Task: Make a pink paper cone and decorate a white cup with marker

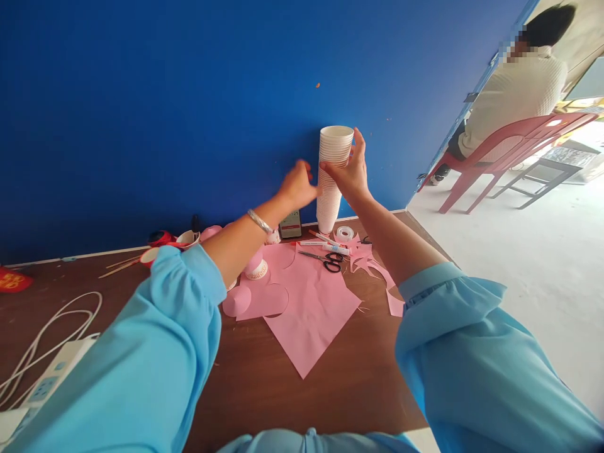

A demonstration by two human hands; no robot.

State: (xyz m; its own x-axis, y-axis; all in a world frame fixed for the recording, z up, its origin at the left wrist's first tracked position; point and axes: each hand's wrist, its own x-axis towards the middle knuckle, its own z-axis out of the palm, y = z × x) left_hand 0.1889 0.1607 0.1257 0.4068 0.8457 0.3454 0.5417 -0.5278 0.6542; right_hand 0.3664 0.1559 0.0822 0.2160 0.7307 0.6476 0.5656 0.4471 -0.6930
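A tall stack of white paper cups (329,200) stands on the table against the blue wall, leaning slightly. My right hand (352,175) is wrapped around its upper part, thumb in front and fingers on the far right side. Just left of the stack is my left hand (297,185), slightly blurred, fingers loosely bent and apart from the thumb, with nothing visible in it. Below the hands lies pink paper (306,308) with a curved cut-out. Black-handled scissors (331,262) rest on it, near a white marker (336,250) and a roll of tape (345,233).
Pink paper scraps (392,302) lie at right. A phone (290,224) leans at the wall behind my left wrist. Pink paper cones (237,301) sit left of the sheet. A power strip (59,371) with white cable is at far left. A person sits on a red chair (509,141) beyond.
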